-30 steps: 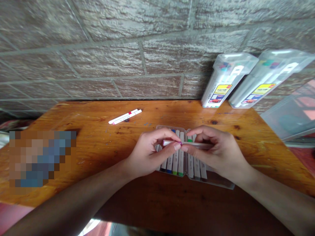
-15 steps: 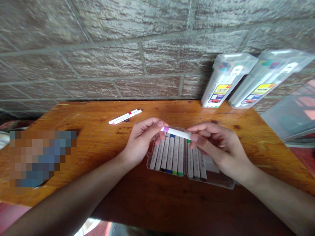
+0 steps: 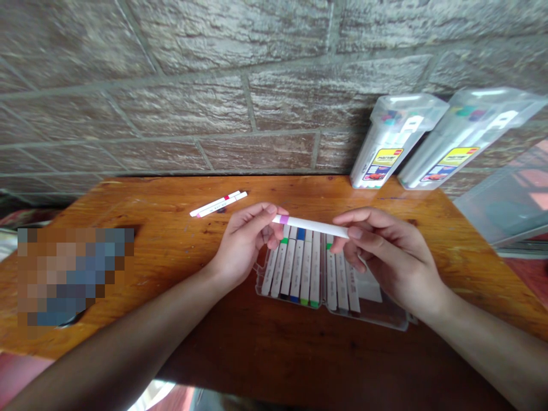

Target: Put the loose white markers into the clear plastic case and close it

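Observation:
A white marker (image 3: 314,225) with a purple band is held nearly level between my two hands. My left hand (image 3: 246,242) pinches its banded end between thumb and fingers. At the other end, my right hand (image 3: 387,254) grips the tip between thumb and forefinger, the remaining fingers curled beneath. Below the marker lies an open clear plastic case (image 3: 385,317), holding several white markers (image 3: 295,268) in rows on both halves. Blue and green ends show on some of them. My right fingers partly cover the case's right half.
Two white markers (image 3: 219,204) lie side by side toward the back left of the wooden table (image 3: 171,194). Two clear marker boxes (image 3: 372,142) with yellow labels stand against the brick wall (image 3: 282,103). A pixelated patch covers something at the left.
Both hands have moved slightly apart along the marker, and more of its white barrel shows. The right hand has shifted right to the marker's end. The case stays where it was.

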